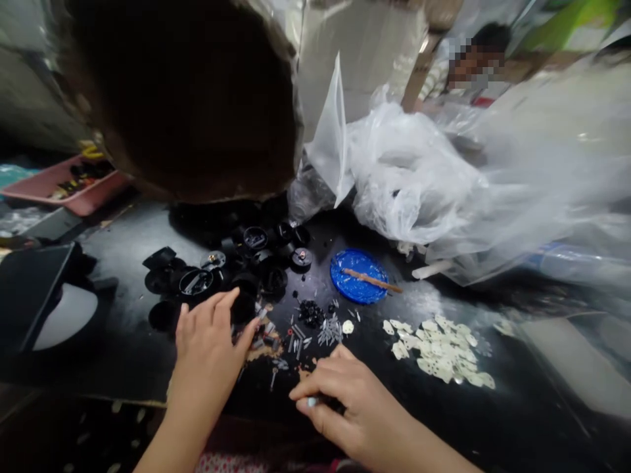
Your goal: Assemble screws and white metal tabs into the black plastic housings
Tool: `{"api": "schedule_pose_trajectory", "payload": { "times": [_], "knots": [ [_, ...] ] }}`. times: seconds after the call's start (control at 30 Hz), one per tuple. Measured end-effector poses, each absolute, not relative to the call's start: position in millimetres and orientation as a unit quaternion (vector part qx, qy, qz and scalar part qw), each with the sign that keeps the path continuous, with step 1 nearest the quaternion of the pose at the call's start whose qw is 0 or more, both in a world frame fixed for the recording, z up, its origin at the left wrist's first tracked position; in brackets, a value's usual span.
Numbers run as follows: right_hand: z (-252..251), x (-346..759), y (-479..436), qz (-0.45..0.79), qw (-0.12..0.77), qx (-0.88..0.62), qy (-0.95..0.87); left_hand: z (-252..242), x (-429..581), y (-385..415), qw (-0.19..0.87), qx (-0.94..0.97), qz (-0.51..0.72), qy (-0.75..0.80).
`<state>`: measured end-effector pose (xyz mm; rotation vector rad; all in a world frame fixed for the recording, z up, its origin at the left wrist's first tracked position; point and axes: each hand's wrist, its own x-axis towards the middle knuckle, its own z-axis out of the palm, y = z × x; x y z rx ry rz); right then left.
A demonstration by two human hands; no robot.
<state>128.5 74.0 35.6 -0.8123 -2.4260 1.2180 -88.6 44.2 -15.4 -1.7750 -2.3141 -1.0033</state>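
My left hand [210, 338] is over the table with its fingers spread, holding nothing that shows. Just beyond its fingertips lie round black plastic housings [196, 282], some with metal parts inside. My right hand [348, 394] is closed near the front, thumb and forefinger pinching a small thing with a pale blue tip [311, 401]; the palm hides the rest. Between the hands are scattered small grey pins [330, 330], a heap of tiny black parts [310, 313] and brownish crumbs [266, 348].
A blue lid [355, 279] with a brown stick [372, 281] across it lies past the right hand. Cream flat pieces [446, 348] are piled at right. Clear plastic bags [414, 177], a large dark-mouthed container [187, 98] and a pink tray [73, 187] stand behind. A person sits far right.
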Motion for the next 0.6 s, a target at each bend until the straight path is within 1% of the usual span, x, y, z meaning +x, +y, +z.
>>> {"api": "schedule_pose_trajectory", "payload": {
  "times": [0.07, 0.17, 0.23, 0.27, 0.33, 0.4, 0.43, 0.5, 0.6],
  "knots": [
    [33.5, 132.2, 74.2, 0.425, 0.150, -0.299, -0.841, -18.8, -91.7, 49.8, 0.028, -0.563, -0.334, -0.756],
    [32.0, 132.9, 73.9, 0.434, 0.137, -0.310, -0.835, -16.5, -90.5, 34.4, 0.014, -0.546, -0.352, -0.760],
    [32.7, 128.8, 73.4, 0.443, 0.138, -0.328, -0.823, -8.3, -80.3, 18.0, -0.035, -0.504, -0.405, -0.762],
    [33.2, 125.7, 73.2, 0.444, 0.142, -0.335, -0.819, -3.4, -72.2, 10.5, -0.094, -0.459, -0.458, -0.756],
    [34.1, 118.2, 72.9, 0.430, 0.159, -0.337, -0.822, 4.7, -52.3, -1.5, -0.282, -0.308, -0.576, -0.703],
    [34.3, 111.6, 72.9, 0.393, 0.181, -0.323, -0.842, 7.3, -33.2, -9.4, -0.457, -0.156, -0.624, -0.614],
    [34.3, 109.5, 73.0, 0.375, 0.189, -0.316, -0.851, 6.1, -25.9, -12.5, -0.507, -0.118, -0.621, -0.586],
    [34.6, 107.8, 73.5, 0.363, 0.193, -0.316, -0.855, 0.2, -18.0, -17.8, -0.539, -0.117, -0.610, -0.568],
    [36.9, 109.3, 75.4, 0.396, 0.156, -0.336, -0.840, -10.7, -22.5, -26.0, -0.503, -0.212, -0.561, -0.621]
  ]
}}
